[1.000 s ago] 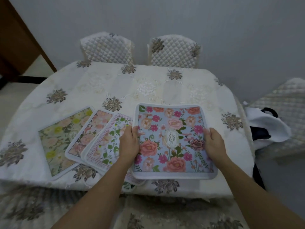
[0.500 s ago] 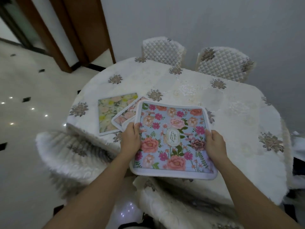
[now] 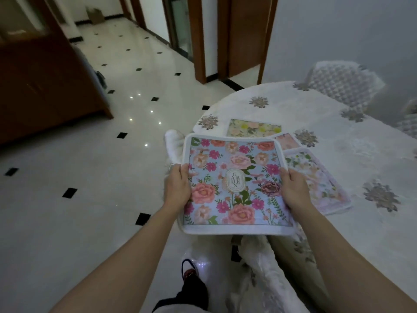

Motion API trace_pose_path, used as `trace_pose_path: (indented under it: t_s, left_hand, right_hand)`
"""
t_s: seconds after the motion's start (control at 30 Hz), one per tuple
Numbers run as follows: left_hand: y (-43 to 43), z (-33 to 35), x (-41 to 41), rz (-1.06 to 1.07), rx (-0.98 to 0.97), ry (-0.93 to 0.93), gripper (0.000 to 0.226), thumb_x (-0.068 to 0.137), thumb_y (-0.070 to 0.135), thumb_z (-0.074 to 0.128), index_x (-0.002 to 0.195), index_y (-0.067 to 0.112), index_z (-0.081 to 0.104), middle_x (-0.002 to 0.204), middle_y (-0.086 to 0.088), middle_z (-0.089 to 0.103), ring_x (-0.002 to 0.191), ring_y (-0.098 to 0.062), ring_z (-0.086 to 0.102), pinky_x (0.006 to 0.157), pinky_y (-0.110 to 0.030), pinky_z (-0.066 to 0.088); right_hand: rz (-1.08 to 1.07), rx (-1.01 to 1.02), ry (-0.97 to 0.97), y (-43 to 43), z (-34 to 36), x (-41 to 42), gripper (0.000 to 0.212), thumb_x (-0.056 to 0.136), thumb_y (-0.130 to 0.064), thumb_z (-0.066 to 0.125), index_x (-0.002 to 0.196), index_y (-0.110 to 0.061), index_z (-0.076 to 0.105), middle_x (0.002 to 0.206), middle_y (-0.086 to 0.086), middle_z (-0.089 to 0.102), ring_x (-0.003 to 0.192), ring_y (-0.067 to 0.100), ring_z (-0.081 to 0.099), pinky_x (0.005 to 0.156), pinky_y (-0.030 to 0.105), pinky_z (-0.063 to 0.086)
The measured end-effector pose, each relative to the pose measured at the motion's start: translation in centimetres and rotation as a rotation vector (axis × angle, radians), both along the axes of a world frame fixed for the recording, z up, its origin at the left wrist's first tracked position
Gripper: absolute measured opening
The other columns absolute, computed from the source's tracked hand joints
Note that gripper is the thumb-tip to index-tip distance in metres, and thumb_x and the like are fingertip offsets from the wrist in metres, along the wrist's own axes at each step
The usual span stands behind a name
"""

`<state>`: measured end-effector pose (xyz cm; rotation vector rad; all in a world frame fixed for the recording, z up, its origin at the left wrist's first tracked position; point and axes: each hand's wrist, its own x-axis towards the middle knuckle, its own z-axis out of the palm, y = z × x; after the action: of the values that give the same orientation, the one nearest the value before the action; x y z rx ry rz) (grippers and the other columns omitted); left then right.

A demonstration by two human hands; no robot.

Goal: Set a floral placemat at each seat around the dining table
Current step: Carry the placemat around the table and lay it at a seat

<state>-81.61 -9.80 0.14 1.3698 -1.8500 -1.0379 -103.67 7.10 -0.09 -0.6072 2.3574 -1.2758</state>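
Blue floral placemat gripped by left hand, right hand

A placemat is held by its side edges, left hand on the left and right hand on the right, at the near edge of the table. Behind and to its right, three more overlap on the table: nearest mat, middle mat, farthest mat. A chair stands behind the table.
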Motion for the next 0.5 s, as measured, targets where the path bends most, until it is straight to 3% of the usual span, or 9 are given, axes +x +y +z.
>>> trace_pose_path:
  t_s: [0.07,0.17,0.3,0.37,0.5]
  left_hand:
    - [-1.3,0.0,2.5,0.065,-0.008,-0.008,0.035,0.104,0.036,0.035,0.091,0.011,0.055,0.081,0.003,0.058,0.076,-0.015,0.061,0.061,-0.031,0.048]
    - [-3.2,-0.2,5.6,0.147,-0.020,-0.021,0.037,0.105,0.036,0.034,0.089,0.008,0.053,0.078,0.002,0.056,0.071,-0.012,0.056,0.055,-0.025,0.042]
    - [-6.5,-0.7,9.5,0.251,-0.019,-0.014,0.038,0.105,0.036,0.034,0.090,0.006,0.053,0.079,0.001,0.057,0.072,-0.015,0.055,0.055,-0.027,0.040]
    - [-8.6,-1.1,11.5,0.290,0.006,0.020,0.038,0.104,0.036,0.035,0.091,0.006,0.053,0.082,-0.002,0.059,0.075,-0.018,0.058,0.059,-0.032,0.044]
    - [-14.2,-2.2,15.1,0.352,0.017,0.032,0.038,0.104,0.037,0.035,0.091,0.007,0.054,0.081,0.000,0.060,0.076,-0.019,0.059,0.064,-0.033,0.045]
  right_hand:
    - [0.065,0.007,0.019,-2.6,0.1,1.4,0.045,0.103,-0.038,0.036,0.087,-0.005,0.061,0.078,0.017,0.067,0.070,0.035,0.066,0.060,0.044,0.056]
    - [0.147,0.014,0.052,-6.4,0.4,3.3,0.044,0.104,-0.036,0.036,0.088,-0.003,0.060,0.079,0.012,0.064,0.072,0.031,0.064,0.056,0.033,0.049]
    - [0.233,-0.002,0.028,-11.9,0.3,6.0,0.043,0.102,-0.040,0.036,0.093,-0.007,0.062,0.086,0.011,0.068,0.078,0.026,0.067,0.070,0.042,0.056]
    - [0.281,0.011,0.030,-15.2,0.4,7.5,0.043,0.103,-0.039,0.035,0.094,-0.006,0.061,0.087,0.009,0.067,0.079,0.025,0.065,0.070,0.040,0.054]
    - [0.352,0.026,0.065,-22.9,0.3,10.4,0.049,0.102,-0.042,0.035,0.091,-0.001,0.059,0.085,0.016,0.066,0.078,0.032,0.066,0.071,0.047,0.056]
